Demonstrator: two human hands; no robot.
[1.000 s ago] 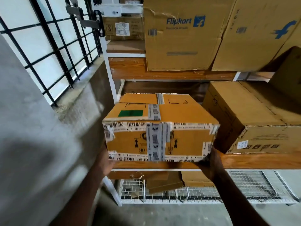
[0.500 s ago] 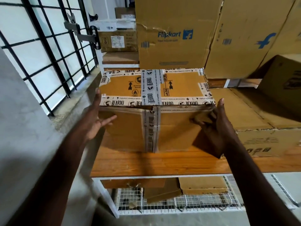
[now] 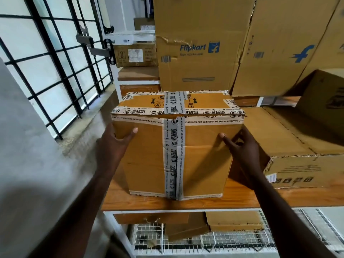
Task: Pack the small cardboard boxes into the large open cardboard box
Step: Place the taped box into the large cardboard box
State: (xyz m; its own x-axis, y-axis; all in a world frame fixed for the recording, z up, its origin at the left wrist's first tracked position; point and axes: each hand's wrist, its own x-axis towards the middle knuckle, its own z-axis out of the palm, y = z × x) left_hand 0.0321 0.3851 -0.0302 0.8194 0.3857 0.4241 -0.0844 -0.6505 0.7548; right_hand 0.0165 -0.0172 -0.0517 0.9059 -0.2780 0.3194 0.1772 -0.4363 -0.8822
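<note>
shelf: brown wooden shelf [image 3: 307, 199] carries the boxes; no large open cardboard box is visible.
box: taped brown beardo cardboard box [image 3: 176, 146] stands upright there, unpacked.
hands: left hand [image 3: 113, 146] and right hand [image 3: 243, 151] clasp its sides.

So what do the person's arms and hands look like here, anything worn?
Both forearms are bare as far as the frame shows: no sleeves, gloves, watch or rings visible on the left hand or right hand. No markings or cables.
</note>
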